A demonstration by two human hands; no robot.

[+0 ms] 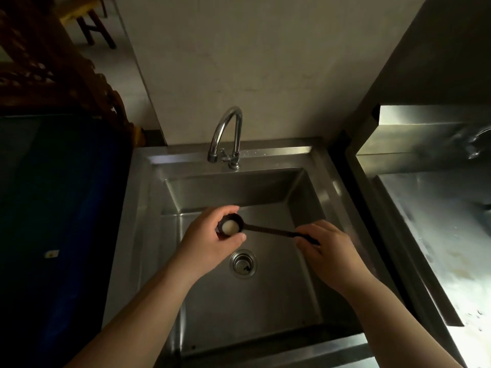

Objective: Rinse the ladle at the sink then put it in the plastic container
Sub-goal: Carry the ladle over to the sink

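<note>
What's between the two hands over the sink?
The ladle's dark handle alone; left hand cups its bowl, right hand grips its end, in the head view.

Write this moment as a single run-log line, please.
stage: rinsing | ladle: over sink | left hand: cups bowl | right hand: holds handle | faucet: no water seen | container: unseen
</note>
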